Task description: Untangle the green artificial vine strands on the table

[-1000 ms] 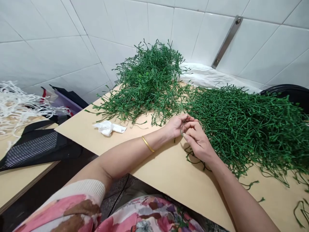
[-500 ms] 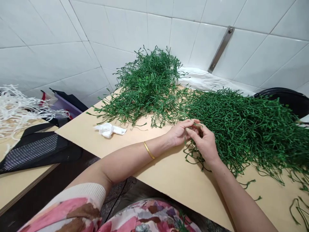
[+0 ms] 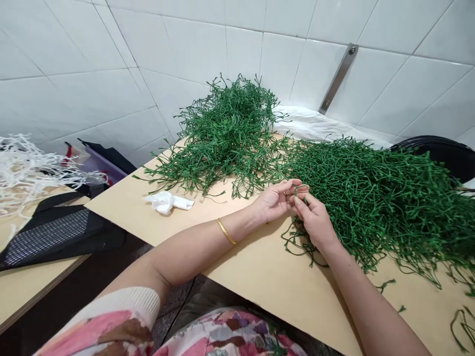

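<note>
Strands of thin, flexible green material with small tufted ends (image 3: 230,118) lie before us in tangled heaps on a flat, pale wood-coloured tabletop (image 3: 237,257). Between our bare hands, near the broad right-hand heap (image 3: 371,193), is one slender green strand (image 3: 306,201). Our right hand (image 3: 317,222) pinches it, thumb against forefinger; our left hand (image 3: 276,200), palm up, has its fingers half curled at it, though we cannot tell how firmly they grip. Well apart to the left, we see a crumpled white tissue-like scrap (image 3: 165,201).
</note>
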